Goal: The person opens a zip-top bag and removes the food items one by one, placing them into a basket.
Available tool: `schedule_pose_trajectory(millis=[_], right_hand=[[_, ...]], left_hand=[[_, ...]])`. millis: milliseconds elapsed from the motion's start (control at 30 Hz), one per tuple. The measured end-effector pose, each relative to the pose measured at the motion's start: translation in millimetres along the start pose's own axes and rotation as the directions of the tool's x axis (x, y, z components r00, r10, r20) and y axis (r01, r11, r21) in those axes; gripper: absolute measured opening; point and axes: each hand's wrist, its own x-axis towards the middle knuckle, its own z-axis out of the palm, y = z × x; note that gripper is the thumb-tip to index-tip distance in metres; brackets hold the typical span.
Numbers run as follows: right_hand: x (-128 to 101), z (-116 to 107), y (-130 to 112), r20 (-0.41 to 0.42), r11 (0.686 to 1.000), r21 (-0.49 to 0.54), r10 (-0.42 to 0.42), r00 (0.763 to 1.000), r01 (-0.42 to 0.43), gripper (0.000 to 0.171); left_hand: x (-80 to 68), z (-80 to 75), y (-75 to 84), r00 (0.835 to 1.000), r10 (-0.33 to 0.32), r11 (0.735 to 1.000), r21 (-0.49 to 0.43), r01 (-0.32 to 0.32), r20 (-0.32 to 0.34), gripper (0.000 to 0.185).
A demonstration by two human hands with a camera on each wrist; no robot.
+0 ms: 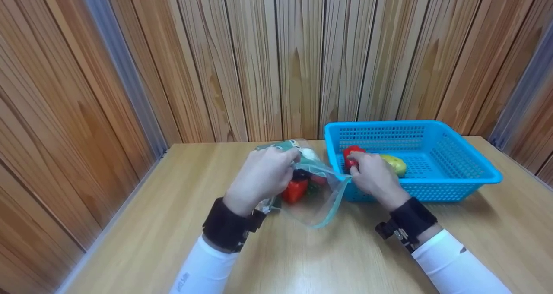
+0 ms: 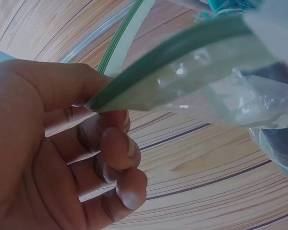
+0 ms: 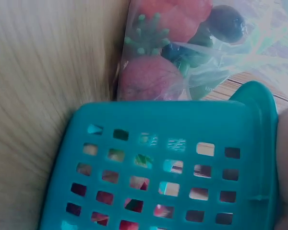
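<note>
My left hand [image 1: 263, 175] pinches the green zip edge of a clear zip bag [image 2: 182, 62], thumb against index finger, the other fingers loosely curled. Inside the bag are a red bell pepper [image 1: 295, 190], a pinkish-red round fruit [image 3: 151, 76], a dark glossy piece [image 3: 225, 23] and a white piece [image 1: 308, 153]. My right hand [image 1: 375, 175] reaches over the front left rim of a blue basket [image 1: 449, 181]. Its fingers overlap a red vegetable [image 1: 353, 151] in there, and the bag's stretched corner meets its thumb; I cannot tell which it holds.
A yellow-green oblong fruit [image 1: 395, 164] lies in the basket, right of the red vegetable. The basket's perforated wall [image 3: 158, 158] stands close beside the bag on the wooden table [image 1: 173, 225]. Wood-panelled walls [image 1: 298, 61] border the table at the back and left.
</note>
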Motion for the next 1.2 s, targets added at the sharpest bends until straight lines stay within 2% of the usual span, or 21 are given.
schedule_pose_trajectory(millis=[33,67,100,133,200,267,333,367,400,433,467,500,600,633,667,700,767,900,1067,1133,1200], right_hand=[[-0.8,0.9,-1.6,-0.105,0.997,0.038,-0.057,0.993,0.061,0.027],[-1.8,1.5,-3.9,-0.229,0.987,0.068,-0.13,0.965,0.149,0.022],[-2.8,1.9,-7.2,-0.359,0.965,0.085,-0.202,0.911,0.247,0.018],[-3.7,2.3,-11.4,-0.477,0.931,0.09,-0.271,0.836,0.353,0.016],[-5.9,2.6,-21.8,-0.65,0.821,0.051,-0.405,0.644,0.568,0.016],[-8.9,4.4,-33.9,-0.709,0.668,-0.025,-0.536,0.458,0.744,0.016],[-13.7,8.0,-44.8,-0.672,0.515,-0.101,-0.667,0.323,0.851,0.017],[-16.7,10.5,-49.3,-0.621,0.454,-0.129,-0.73,0.285,0.882,0.015],[-19.9,13.2,-53.2,-0.552,0.416,-0.136,-0.785,0.28,0.899,0.013],[-22.9,16.1,-56.2,-0.468,0.406,-0.122,-0.828,0.308,0.906,0.01],[-25.8,18.8,-58.3,-0.378,0.427,-0.104,-0.852,0.362,0.898,0.011],[-28.5,21.4,-59.7,-0.292,0.476,-0.084,-0.852,0.435,0.875,0.016],[-33.1,27.9,-61.3,-0.042,0.694,-0.071,-0.719,0.693,0.716,0.042],[-33.7,29.4,-61.3,0.021,0.754,-0.075,-0.653,0.757,0.653,0.049],[-33.8,30.6,-61.3,0.065,0.798,-0.079,-0.594,0.802,0.598,0.052],[-33.7,31.4,-61.3,0.099,0.828,-0.072,-0.549,0.83,0.557,0.052],[-32.8,32.7,-61.6,0.133,0.855,-0.018,-0.512,0.849,0.519,0.045],[-32.4,34.2,-63.5,0.182,0.86,0.178,-0.506,0.843,0.478,0.031],[-34.7,36.2,-66.4,0.341,0.898,0.326,-0.402,0.85,0.294,0.035],[-34.9,36.9,-66.8,0.333,0.897,0.324,-0.407,0.851,0.302,0.032],[-34.3,36.9,-66.4,0.274,0.873,0.295,-0.467,0.841,0.389,0.025]], left_hand=[[-0.1,0.2,0.1,1.0,0.0,1.0,0.002,0.0,-0.001,0.016],[0.0,0.3,0.3,1.0,0.0,1.0,0.002,0.0,0.0,0.015],[0.1,0.6,0.4,1.0,0.001,1.0,0.005,-0.001,-0.003,0.013],[0.4,0.8,0.5,1.0,0.001,1.0,0.007,-0.001,-0.006,0.011],[0.7,1.1,0.9,1.0,0.005,1.0,0.014,-0.004,-0.015,0.008],[1.0,1.3,1.4,1.0,0.009,1.0,0.024,-0.008,-0.026,0.008],[1.0,0.8,2.4,0.999,0.018,0.999,0.027,-0.017,-0.029,0.009],[0.9,0.2,3.2,0.999,0.026,0.999,0.027,-0.025,-0.024,0.01],[0.7,-0.1,4.2,0.999,0.034,0.999,0.03,-0.033,-0.016,0.009],[0.5,-0.8,5.6,0.999,0.042,0.999,0.03,-0.042,-0.006,0.009],[0.0,-1.7,7.2,0.999,0.05,0.998,0.029,-0.05,0.006,0.009],[-0.4,-2.5,8.9,0.998,0.058,0.998,0.026,-0.059,0.016,0.009],[-1.6,-5.1,15.0,0.995,0.099,0.994,0.032,-0.1,0.033,0.012],[-2.0,-6.2,17.1,0.993,0.116,0.993,0.033,-0.117,0.036,0.014],[-2.3,-7.2,19.2,0.99,0.134,0.99,0.035,-0.136,0.036,0.017],[-2.8,-8.3,21.4,0.987,0.154,0.987,0.036,-0.155,0.035,0.019],[-3.7,-11.4,26.7,0.98,0.194,0.98,0.041,-0.195,0.036,0.027],[-6.9,-19.7,38.9,0.969,0.24,0.97,0.035,-0.242,0.065,0.044],[-9.3,-26.0,49.7,0.959,0.265,0.963,0.013,-0.268,0.101,0.047],[-9.0,-24.9,50.2,0.96,0.266,0.964,0.003,-0.268,0.083,0.041],[-8.3,-22.8,48.5,0.964,0.261,0.965,0.0,-0.262,0.056,0.038]])
